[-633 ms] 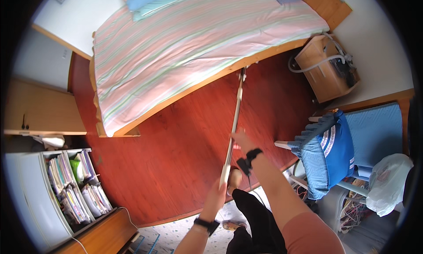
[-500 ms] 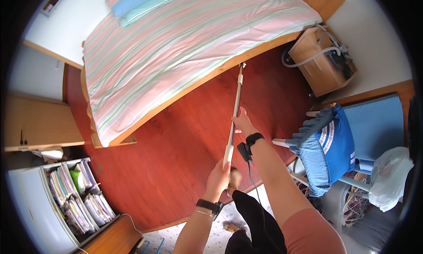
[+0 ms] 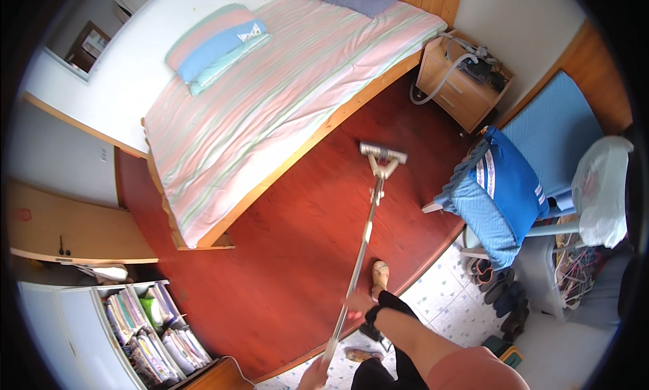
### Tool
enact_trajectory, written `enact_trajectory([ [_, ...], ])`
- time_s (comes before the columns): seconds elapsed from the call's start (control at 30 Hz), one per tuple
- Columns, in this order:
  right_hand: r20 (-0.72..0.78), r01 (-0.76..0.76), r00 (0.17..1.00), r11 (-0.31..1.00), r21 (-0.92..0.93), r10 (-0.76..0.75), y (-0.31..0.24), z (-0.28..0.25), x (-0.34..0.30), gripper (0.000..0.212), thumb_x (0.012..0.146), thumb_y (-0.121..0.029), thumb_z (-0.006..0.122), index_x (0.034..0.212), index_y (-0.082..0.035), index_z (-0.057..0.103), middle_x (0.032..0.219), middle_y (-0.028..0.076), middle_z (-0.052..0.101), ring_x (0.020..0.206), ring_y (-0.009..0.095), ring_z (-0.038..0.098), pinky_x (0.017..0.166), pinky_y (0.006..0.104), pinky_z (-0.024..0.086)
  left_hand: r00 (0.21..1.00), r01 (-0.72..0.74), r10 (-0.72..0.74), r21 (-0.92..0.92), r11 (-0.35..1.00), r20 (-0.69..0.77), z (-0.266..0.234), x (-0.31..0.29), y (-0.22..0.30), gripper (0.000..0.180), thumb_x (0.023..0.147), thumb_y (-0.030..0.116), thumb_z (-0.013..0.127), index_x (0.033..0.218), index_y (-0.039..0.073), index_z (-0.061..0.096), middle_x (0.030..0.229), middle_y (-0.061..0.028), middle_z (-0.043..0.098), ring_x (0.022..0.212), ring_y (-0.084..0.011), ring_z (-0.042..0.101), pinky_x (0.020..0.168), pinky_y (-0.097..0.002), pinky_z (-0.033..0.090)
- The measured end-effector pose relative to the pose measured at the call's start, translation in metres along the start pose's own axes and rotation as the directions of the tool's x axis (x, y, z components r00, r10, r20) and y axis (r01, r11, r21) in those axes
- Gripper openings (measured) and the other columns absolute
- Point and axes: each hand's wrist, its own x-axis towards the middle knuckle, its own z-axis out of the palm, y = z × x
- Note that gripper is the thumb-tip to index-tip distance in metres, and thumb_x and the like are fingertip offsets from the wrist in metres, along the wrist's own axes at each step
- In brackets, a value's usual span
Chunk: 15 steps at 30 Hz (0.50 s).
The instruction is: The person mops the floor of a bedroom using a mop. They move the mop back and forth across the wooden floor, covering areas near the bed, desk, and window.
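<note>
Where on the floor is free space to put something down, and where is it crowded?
Bare red wooden floor lies between the striped bed and the long-handled flat mop. Crowded: under the blue-draped chair, where shoes cluster on the speckled tiles.

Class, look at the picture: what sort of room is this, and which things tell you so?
Most likely a bedroom: a striped bed with pillows, and a wooden bedside cabinet.

A striped bed (image 3: 270,99) stood at eleven o'clock on red wooden floor (image 3: 297,255); a nightstand (image 3: 460,86) at one.
</note>
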Motion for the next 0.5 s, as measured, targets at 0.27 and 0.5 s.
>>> enact_trajectory([
  [0.27, 0.679, -0.411, 0.726, 0.86, 0.302, 0.108, 0.117, 0.29, -0.097, 0.035, 0.088, -0.042, 0.056, 0.103, -0.011, 0.061, 0.095, 0.007, 0.066, 0.084, 0.022, 0.065, 0.067, 0.0425, 0.052, 0.854, -0.343, 0.462, 0.927, 0.152, 0.239, -0.021, -0.255, -0.275, 0.073, 0.075, 0.013, 0.063, 0.142, 0.012, 0.033, 0.118, -0.0173, 0.057, 0.091, -0.0393, 0.057, 0.066, -0.0493, 0.05],
  [0.5, 0.117, -0.133, 0.99, 0.741, 0.658, 0.074, 0.122, 0.279, -0.043, 0.01, 0.084, -0.009, 0.056, 0.089, -0.001, 0.055, 0.076, 0.012, 0.064, 0.07, 0.027, 0.067, 0.055, 0.0423, 0.056, 0.758, -0.378, 0.651, 0.782, 0.496, -0.046, 0.01, -0.19, -0.212, 0.041, 0.088, 0.021, 0.057, 0.127, 0.011, 0.048, 0.114, -0.0193, 0.058, 0.08, -0.0365, 0.061, 0.063, -0.0454, 0.053],
])
